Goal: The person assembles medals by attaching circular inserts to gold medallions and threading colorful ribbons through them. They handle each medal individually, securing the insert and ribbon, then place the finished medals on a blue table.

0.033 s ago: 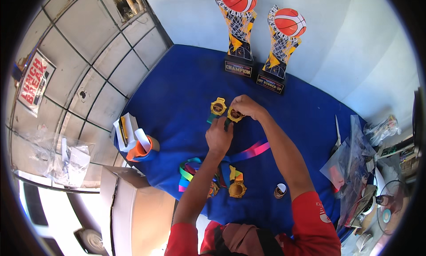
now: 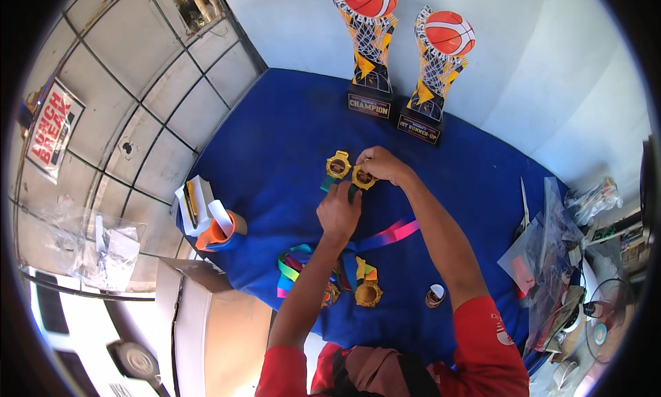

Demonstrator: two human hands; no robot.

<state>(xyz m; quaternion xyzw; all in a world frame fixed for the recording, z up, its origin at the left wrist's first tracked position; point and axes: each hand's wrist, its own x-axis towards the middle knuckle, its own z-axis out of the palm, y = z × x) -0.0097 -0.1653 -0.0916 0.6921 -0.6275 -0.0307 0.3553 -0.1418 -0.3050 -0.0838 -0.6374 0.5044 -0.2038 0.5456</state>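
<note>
Two gold medals with dark round centres lie side by side in the middle of the blue-covered table. The left medal (image 2: 338,165) lies flat and untouched. My right hand (image 2: 385,167) pinches the upper edge of the right medal (image 2: 363,179) with thumb and fingers. Just below it, my left hand (image 2: 337,212) is bent round a green ribbon (image 2: 327,183), fingertips close to that medal's lower edge; its grip is partly hidden. Nearer me, beside my left forearm, are another gold medal (image 2: 368,294) and a bundle of multicoloured ribbons (image 2: 292,263). A pink-blue ribbon (image 2: 392,235) stretches between my arms.
Two basketball trophies (image 2: 370,60) (image 2: 435,73) stand at the back. An orange cup (image 2: 238,225) and white box with pens (image 2: 198,208) sit at the left edge. Small round discs (image 2: 435,297) lie near my right elbow. Plastic bags (image 2: 551,225) and scissors (image 2: 525,208) are at right.
</note>
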